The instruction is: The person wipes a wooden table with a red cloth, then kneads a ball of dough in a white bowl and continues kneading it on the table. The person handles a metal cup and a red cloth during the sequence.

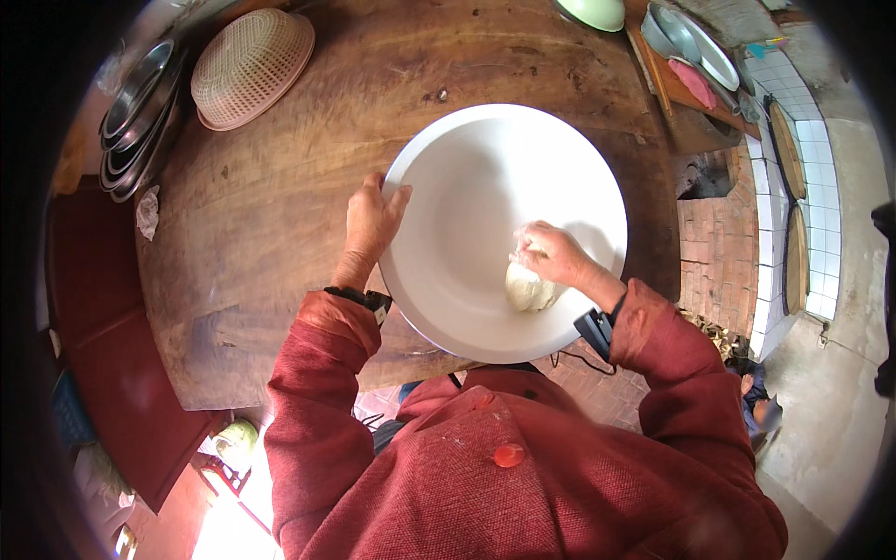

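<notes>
A large white basin (455,294) stands on the wooden table (280,210), its near rim close to my body. Inside, towards the right, lies a lump of pale dough (530,290). My right hand (549,253) reaches into the basin and has its fingers closed on the upper part of the dough; the fingertips are partly covered with it. At the basin's left side, my left hand (376,213) grips the rim, with the thumb over the edge. The fingers on the outer side are partly hidden.
A pink plastic basket (252,70) lies upside down at the back left, beside stacked metal bowls (136,119). Crumpled paper (148,213) lies at the left edge. A pale green bowl (595,10) is at the back. Another person (759,409) is low at the right.
</notes>
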The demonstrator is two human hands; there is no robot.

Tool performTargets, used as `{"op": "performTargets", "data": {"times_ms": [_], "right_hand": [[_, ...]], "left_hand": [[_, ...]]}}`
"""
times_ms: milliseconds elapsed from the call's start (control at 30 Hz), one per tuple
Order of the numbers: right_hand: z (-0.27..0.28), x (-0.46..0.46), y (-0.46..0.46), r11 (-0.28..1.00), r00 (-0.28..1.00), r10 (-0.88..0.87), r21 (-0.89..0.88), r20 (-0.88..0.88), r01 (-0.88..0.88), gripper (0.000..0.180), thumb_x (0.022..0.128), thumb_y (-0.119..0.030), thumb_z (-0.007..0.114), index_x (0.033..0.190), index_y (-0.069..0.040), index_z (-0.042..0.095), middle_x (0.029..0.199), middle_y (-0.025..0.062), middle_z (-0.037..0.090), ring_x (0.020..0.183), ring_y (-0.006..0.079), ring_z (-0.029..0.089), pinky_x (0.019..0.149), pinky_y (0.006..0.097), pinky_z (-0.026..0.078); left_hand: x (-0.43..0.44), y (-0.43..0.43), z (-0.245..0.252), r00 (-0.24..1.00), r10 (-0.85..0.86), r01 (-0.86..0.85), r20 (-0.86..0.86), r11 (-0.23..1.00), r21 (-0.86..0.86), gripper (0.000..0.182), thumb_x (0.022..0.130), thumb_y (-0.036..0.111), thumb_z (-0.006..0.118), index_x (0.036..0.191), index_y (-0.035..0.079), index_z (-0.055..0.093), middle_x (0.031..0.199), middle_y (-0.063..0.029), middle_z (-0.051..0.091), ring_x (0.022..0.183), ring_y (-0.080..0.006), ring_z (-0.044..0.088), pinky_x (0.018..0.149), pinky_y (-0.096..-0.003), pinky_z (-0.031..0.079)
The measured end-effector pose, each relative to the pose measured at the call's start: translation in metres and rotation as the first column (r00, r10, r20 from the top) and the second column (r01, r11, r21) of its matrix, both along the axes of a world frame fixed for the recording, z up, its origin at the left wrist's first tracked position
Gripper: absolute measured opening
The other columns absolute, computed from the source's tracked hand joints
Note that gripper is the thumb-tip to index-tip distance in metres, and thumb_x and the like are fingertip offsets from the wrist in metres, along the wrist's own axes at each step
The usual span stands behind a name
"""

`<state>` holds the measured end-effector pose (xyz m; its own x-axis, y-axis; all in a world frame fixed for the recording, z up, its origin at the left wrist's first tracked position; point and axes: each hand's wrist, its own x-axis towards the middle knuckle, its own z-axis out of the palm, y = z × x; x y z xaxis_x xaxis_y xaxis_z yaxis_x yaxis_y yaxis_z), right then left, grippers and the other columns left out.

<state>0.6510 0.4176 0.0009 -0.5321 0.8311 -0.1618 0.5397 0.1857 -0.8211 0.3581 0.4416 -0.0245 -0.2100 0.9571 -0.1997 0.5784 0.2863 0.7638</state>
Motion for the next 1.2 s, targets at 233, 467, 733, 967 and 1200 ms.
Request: {"op": "performTargets", "data": {"times_ms": [233, 467, 733, 967, 1200], "right_hand": [[0.012, 0.007, -0.056, 0.946, 0.974, 0.095, 0.285, 0.203, -0.152, 0.024, 0.075, -0.027, 0.068, 0.093, -0.011, 0.061, 0.097, 0.0071, 0.058, 0.094, 0.0289, 0.055, 0.086, 0.0428, 0.043], [0.001, -0.016, -0.064, 0.912, 0.924, 0.021, 0.372, 0.383, -0.175, 0.022, 0.077, -0.026, 0.067, 0.094, -0.014, 0.063, 0.104, 0.0031, 0.054, 0.105, 0.0238, 0.05, 0.097, 0.0502, 0.035], [-0.036, -0.05, -0.028, 0.938, 0.912, -0.033, 0.327, 0.41, -0.113, 0.013, 0.076, -0.022, 0.066, 0.086, -0.013, 0.065, 0.097, 0.0021, 0.057, 0.097, 0.0247, 0.054, 0.09, 0.0447, 0.039], [-0.064, -0.052, -0.007, 0.918, 0.896, -0.026, 0.366, 0.444, -0.155, 0.014, 0.075, -0.025, 0.058, 0.069, -0.012, 0.061, 0.08, 0.0105, 0.056, 0.079, 0.0313, 0.056, 0.072, 0.0468, 0.044], [-0.054, -0.058, 0.008, 0.977, 0.885, -0.066, 0.209, 0.461, -0.036, 0.02, 0.08, -0.028, 0.055, 0.075, -0.012, 0.066, 0.08, 0.0096, 0.062, 0.082, 0.0303, 0.058, 0.071, 0.0462, 0.043]], "left_hand": [[-0.001, -0.001, -0.003, 0.998, -0.017, 0.016, 0.065, 1.0, 0.016, 0.038, 0.08, 0.028, 0.064, 0.102, -0.001, 0.057, 0.083, -0.0242, 0.065, 0.08, -0.0385, 0.065, 0.072, -0.0441, 0.051], [-0.001, -0.001, -0.002, 0.991, -0.016, 0.013, 0.131, 1.0, 0.023, 0.036, 0.08, 0.026, 0.066, 0.102, -0.001, 0.057, 0.083, -0.0238, 0.065, 0.081, -0.0385, 0.065, 0.072, -0.0443, 0.051], [-0.001, -0.002, 0.001, 0.98, -0.024, 0.019, 0.197, 0.999, 0.025, 0.032, 0.081, 0.02, 0.064, 0.103, -0.002, 0.056, 0.086, -0.0246, 0.064, 0.082, -0.0389, 0.064, 0.072, -0.0431, 0.05], [-0.001, -0.008, -0.012, 0.957, -0.059, 0.029, 0.285, 0.994, 0.108, 0.034, 0.083, 0.015, 0.062, 0.108, -0.007, 0.055, 0.087, -0.0246, 0.064, 0.078, -0.0329, 0.064, 0.07, -0.0395, 0.05], [0.0, -0.004, -0.017, 0.904, -0.111, 0.065, 0.413, 0.99, 0.126, 0.027, 0.088, 0.012, 0.059, 0.107, -0.006, 0.053, 0.086, -0.0145, 0.064, 0.077, -0.0182, 0.059, 0.07, -0.0327, 0.049]]}}
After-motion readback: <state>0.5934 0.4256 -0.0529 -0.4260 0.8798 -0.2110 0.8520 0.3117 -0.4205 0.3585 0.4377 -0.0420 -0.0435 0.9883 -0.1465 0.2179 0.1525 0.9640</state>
